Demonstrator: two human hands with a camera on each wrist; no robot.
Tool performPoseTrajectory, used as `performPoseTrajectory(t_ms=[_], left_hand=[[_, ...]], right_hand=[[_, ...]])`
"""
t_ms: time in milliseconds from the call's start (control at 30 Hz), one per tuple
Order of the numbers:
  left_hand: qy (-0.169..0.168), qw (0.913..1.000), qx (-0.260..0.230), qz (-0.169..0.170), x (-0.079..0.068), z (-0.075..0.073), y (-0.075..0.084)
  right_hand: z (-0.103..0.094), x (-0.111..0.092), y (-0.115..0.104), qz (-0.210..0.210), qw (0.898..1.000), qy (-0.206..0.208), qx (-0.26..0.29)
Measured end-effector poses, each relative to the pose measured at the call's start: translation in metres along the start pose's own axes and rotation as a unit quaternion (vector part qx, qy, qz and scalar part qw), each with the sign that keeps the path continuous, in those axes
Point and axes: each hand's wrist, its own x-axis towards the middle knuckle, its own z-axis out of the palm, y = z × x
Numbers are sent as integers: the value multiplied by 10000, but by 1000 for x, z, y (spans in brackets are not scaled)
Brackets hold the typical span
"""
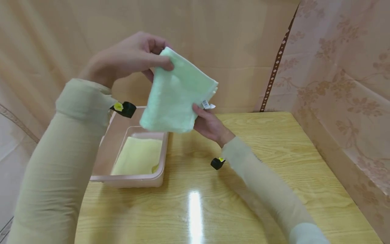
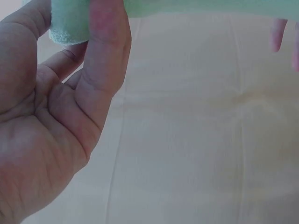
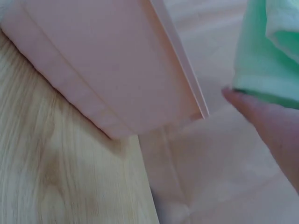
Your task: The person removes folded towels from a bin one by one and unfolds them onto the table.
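A folded mint-green towel [image 1: 175, 95] is held up in the air above the table, with a small white label [image 1: 208, 105] at its right edge. My left hand [image 1: 134, 57] pinches its upper left corner, thumb on the near face. In the left wrist view, the fingers of that hand curl round the towel's rolled edge [image 2: 70, 23]. At the lower right edge, beside the label, my right hand [image 1: 210, 125] holds the towel with the thumb in front and the other fingers largely hidden behind. The right wrist view shows layered green folds [image 3: 266, 70] above a finger.
A pink plastic bin [image 1: 165, 159] stands on the left of the wooden table [image 1: 243, 203], below the towel. Inside it lies a folded yellow cloth [image 1: 138, 154]. Beige curtains [image 1: 228, 51] hang behind the table, and a floral one [image 1: 344, 84] hangs along the right.
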Motion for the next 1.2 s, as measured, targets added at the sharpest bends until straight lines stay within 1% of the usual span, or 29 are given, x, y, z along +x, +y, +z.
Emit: performPoseTrajectory(t_ms=[133, 233, 300, 400, 467, 600, 733, 767, 833, 900, 967, 1000, 1067, 1100, 1167, 1200], left_hand=[[-53, 9995, -200, 250, 8, 12, 6], [-121, 9980, -487, 393, 15, 20, 7], [-133, 9962, -743, 440, 19, 26, 5], [-71, 9919, -1204, 402, 26, 34, -2], [-8, 9878, -1534, 265, 31, 40, -10], [-29, 9772, -2113, -197, 41, 51, -32], [-263, 9562, -2775, -893, 54, 69, -61], [-336, 9496, -2937, -1048, 57, 75, -69], [-530, 9284, -3431, -1324, 63, 89, -84], [-718, 9158, -3648, -1523, 68, 105, -97], [-868, 9036, -3824, -1723, 75, 124, -104], [-889, 8994, -3869, -1831, 78, 135, -106], [-809, 8992, -3794, -2025, 86, 157, -106], [-716, 8980, -3794, -2108, 89, 168, -105], [-468, 8968, -3858, -2117, 97, 191, -103], [-325, 8979, -3854, -2102, 100, 201, -102]], right_hand=[[-8, -8, -11, -97, 9997, -170, 155], [-14, -17, -23, -188, 9996, -186, 85], [-18, -21, -30, -280, 9995, -175, -29], [-25, -30, -43, -401, 9989, -103, -233], [-31, -35, -52, -404, 9983, 0, -414], [-43, -46, -68, -289, 9964, 299, -738], [-53, -56, -79, -143, 9934, 644, -937], [-54, -58, -80, -98, 9927, 696, -983], [-58, -62, -84, 23, 9915, 757, -1063], [-62, -65, -87, 157, 9896, 788, -1189], [-67, -72, -91, 298, 9870, 839, -1338], [-70, -75, -93, 359, 9855, 880, -1402], [-77, -83, -98, 474, 9823, 1015, -1499], [-80, -88, -100, 534, 9807, 1119, -1512], [-89, -97, -105, 662, 9770, 1371, -1497], [-93, -101, -106, 731, 9743, 1517, -1498]])
